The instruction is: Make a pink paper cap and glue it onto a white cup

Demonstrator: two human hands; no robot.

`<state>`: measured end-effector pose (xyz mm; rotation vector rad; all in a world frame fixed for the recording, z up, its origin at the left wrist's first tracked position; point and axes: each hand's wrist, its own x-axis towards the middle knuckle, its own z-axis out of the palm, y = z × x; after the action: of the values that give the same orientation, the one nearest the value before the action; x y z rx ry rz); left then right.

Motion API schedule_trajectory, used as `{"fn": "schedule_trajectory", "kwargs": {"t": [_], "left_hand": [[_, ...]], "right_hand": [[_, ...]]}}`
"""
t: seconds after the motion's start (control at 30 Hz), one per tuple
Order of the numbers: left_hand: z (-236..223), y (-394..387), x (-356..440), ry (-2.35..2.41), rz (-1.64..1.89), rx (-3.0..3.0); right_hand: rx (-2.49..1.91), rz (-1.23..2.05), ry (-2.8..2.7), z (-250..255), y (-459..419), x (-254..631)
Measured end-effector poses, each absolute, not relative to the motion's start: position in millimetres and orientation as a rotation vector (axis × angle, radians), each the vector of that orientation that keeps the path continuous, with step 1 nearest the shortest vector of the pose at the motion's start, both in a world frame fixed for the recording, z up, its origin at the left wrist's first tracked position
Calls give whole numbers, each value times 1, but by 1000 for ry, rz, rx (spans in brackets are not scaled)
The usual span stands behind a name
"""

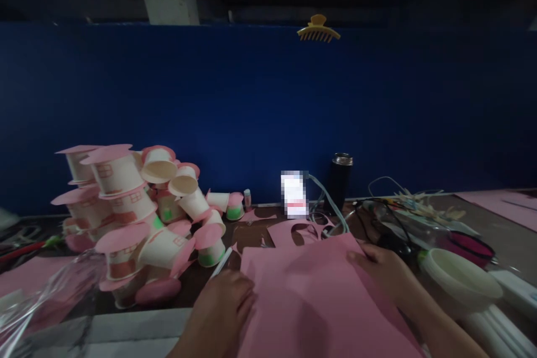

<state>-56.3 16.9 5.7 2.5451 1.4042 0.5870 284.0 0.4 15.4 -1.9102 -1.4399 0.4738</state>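
Note:
A large sheet of pink paper [289,285] fills the space between my hands. My left hand [226,307] is closed at its left edge, fingers curled. On the upper right edge, my right hand [381,268] pinches the sheet, with the fingers partly behind it. A white pen-like stick [222,262] shows just past my left hand; whether the hand touches it I cannot tell. Beyond the sheet lies pink paper with round holes cut out [279,235]. To the left, paper cups with pink paper roofs [121,179] are piled up, some with drawn windows.
A lit phone [294,196] leans at the blue partition [235,106], beside a black bottle [339,184] and a pale cable [331,196]. On the right stand a white bowl [461,277] and a magenta container [470,249]. Clear plastic wrap [59,296] lies at left.

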Motion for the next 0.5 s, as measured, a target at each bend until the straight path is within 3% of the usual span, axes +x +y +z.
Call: {"fn": "schedule_trajectory", "kwargs": {"t": [0.17,0.37,0.5], "left_hand": [[16,19,-63,1637,577,2414],[13,18,-58,1644,496,2429],[15,16,-58,1621,585,2473]], "right_hand": [[-1993,266,-1359,8,9,289],[-1709,-462,-1293,34,-15,258],[-1409,-230,-1773,31,-27,229]]}}
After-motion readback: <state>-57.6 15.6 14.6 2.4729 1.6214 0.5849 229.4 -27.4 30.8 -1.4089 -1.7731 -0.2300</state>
